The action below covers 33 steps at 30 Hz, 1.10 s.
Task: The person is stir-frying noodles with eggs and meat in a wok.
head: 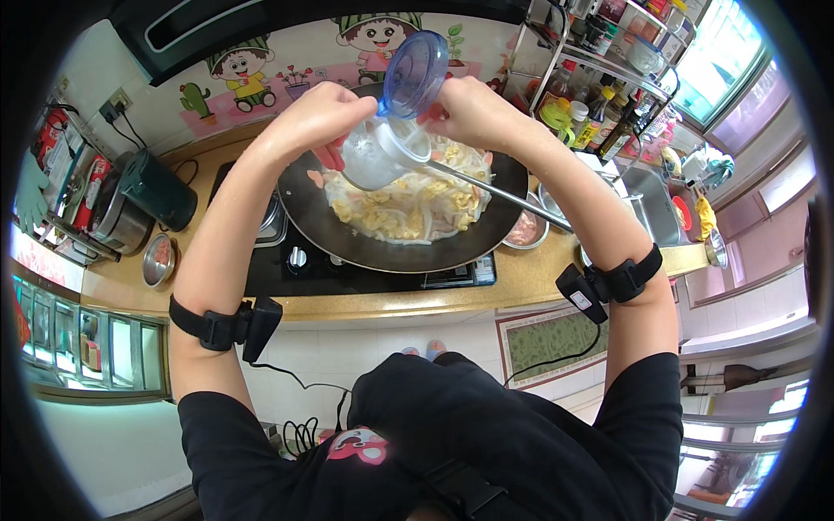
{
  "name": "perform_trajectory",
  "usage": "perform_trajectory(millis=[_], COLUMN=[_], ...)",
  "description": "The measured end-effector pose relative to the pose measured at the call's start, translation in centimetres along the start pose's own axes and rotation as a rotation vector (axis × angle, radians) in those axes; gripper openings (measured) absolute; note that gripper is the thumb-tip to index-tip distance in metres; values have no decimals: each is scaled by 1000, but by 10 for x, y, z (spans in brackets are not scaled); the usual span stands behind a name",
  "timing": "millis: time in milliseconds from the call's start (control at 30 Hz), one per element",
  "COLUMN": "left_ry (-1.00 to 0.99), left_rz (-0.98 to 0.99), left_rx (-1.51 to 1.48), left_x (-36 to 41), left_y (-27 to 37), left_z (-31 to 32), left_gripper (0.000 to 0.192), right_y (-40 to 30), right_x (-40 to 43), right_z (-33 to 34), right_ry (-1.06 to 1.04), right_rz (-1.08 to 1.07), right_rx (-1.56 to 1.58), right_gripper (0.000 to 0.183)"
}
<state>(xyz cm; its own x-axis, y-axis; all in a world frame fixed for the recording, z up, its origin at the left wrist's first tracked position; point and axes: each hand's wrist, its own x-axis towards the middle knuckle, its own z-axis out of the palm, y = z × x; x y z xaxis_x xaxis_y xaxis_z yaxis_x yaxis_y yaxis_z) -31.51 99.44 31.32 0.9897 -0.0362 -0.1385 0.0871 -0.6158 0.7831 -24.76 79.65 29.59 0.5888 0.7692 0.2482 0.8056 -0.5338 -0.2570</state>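
Note:
My left hand (pixel 319 120) grips a jar (pixel 374 159) of translucent plastic with a white rim, tilted over the wok. White granules show inside it. Its blue see-through lid (pixel 416 71) is flipped up. At the jar's mouth, my right hand (pixel 468 111) pinches what looks like a small clear spoon (pixel 414 135), partly hidden by the lid and fingers. Below both hands is a large dark wok (pixel 365 257) on the stove, holding white strips and yellow egg pieces (pixel 404 211). A long metal utensil handle (pixel 502 192) leans over the wok's right side.
Bowls of raw meat stand left (pixel 158 260) and right (pixel 525 229) of the black gas stove (pixel 273 277). A seasoning rack (pixel 612 71) holds several bottles at the back right, near the sink (pixel 655 208). A dark green container (pixel 158 189) and appliances line the left counter.

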Motion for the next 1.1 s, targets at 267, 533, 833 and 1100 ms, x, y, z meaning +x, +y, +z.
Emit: perform_trajectory(millis=[267, 533, 833, 1100], left_ry=[-40, -22, 0, 149], left_rz=[-10, -55, -136, -311], left_rx=[136, 302, 248, 201], left_x=[18, 21, 0, -38], left_y=[12, 18, -9, -37], left_z=[5, 12, -13, -50], left_gripper=[36, 36, 44, 35], right_y=[5, 23, 40, 32], right_x=[2, -5, -6, 17], right_z=[32, 55, 52, 89], right_ry=[336, -5, 41, 508], right_rz=[-83, 445, 583, 51], right_rx=[350, 1076, 1457, 397], right_gripper=[16, 15, 18, 13])
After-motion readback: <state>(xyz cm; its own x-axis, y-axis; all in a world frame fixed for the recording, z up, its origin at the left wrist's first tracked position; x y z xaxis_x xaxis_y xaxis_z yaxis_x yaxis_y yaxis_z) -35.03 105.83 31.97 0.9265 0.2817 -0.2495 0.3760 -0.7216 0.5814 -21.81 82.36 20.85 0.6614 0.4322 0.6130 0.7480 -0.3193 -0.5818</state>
